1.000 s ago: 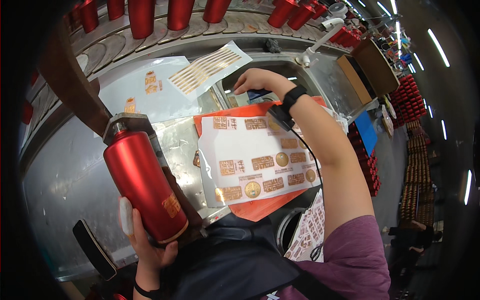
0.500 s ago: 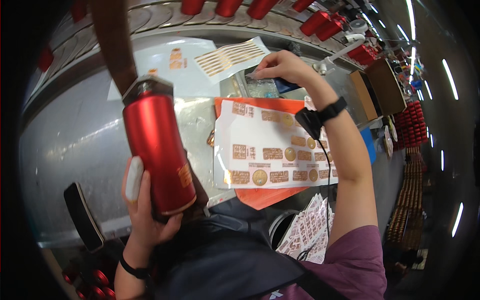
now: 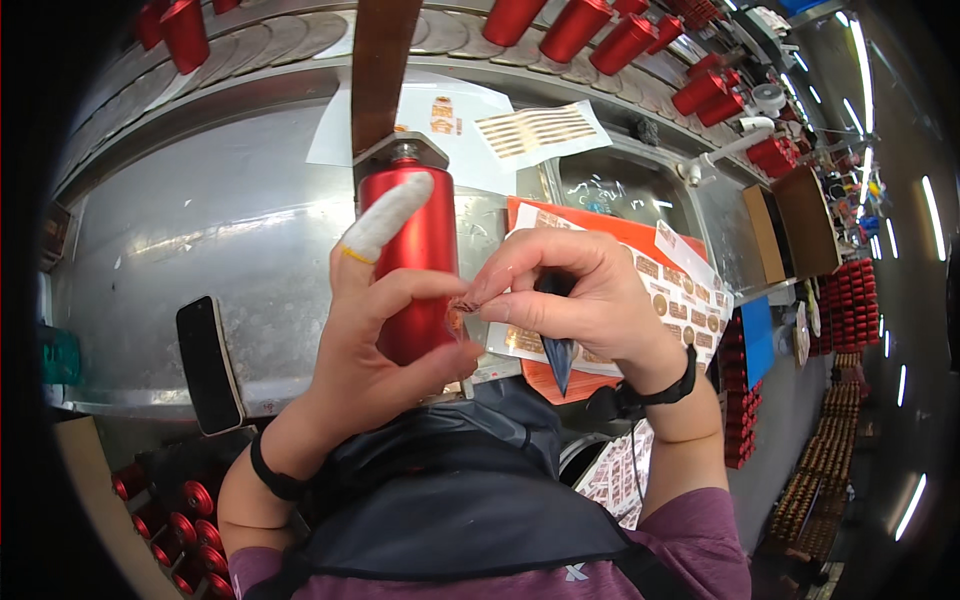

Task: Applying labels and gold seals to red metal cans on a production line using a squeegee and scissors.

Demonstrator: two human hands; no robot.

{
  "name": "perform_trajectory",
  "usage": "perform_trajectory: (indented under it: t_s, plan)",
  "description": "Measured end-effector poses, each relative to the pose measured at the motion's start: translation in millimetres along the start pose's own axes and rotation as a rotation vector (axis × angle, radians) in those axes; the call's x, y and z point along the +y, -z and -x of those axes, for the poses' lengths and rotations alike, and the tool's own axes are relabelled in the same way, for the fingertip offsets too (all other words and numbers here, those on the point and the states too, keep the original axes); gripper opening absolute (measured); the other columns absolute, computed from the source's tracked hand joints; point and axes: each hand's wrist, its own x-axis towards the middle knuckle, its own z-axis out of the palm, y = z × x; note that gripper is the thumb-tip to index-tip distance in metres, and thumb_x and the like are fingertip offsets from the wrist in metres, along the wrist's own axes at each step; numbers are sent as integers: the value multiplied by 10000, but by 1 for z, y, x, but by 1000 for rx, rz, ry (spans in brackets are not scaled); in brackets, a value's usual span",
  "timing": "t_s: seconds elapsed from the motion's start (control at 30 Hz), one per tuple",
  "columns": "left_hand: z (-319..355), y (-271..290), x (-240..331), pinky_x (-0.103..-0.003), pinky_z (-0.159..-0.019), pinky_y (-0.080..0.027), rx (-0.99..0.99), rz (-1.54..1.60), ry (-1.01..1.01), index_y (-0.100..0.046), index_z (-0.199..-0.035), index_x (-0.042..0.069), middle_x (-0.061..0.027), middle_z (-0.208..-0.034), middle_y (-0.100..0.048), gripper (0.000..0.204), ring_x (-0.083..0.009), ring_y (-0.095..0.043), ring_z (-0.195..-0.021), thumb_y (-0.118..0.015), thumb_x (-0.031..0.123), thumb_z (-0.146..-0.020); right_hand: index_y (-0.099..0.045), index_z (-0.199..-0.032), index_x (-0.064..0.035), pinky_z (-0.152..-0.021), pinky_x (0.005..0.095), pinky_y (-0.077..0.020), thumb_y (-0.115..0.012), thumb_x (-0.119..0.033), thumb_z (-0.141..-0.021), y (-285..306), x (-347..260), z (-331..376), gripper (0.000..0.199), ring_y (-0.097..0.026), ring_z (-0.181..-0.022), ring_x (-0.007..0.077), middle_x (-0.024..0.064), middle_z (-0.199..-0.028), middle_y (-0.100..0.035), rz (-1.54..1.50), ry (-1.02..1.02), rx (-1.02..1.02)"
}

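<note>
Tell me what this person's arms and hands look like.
The sleeves are short and purple. The left hand wears a white finger cover with a yellow edge, and a thin black band sits at its wrist. The right hand wears no glove; a wider black strap circles that wrist, with a thin dark cable nearby.

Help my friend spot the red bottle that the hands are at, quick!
Find the metal table, then the brown bar running down from the picture's top. The bottle is at the bar's lower end, partly behind the left hand. Unlike the red bottles along the belt, it has a white finger cap across it.
</note>
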Motion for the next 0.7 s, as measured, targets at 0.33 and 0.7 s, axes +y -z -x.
perform_trajectory:
  t_s: [0.33,0.7]
  plan:
    - [-10,22,12,-462,-1091,-273,47,-227,-11,-677,-825,91,-141,-1375,-507,113,-379,-338,-1344,-751,102,-739,-640,-1133,-19,-557,174,-427,-755,-31,-794,-20,15,8,357,-544,-681,13,53,-1059,-656,98,-189,310]
    - [-25,44,10,-466,-1081,-321,-110,-597,-141,-687,-869,94,-141,-1347,-547,216,-377,-351,-1365,-786,90,-677,-717,-879,-62,-586,249,-462,-757,-54,-740,-27,3,-18,145,-602,-674,150,45,-798,-656,744,284,208]
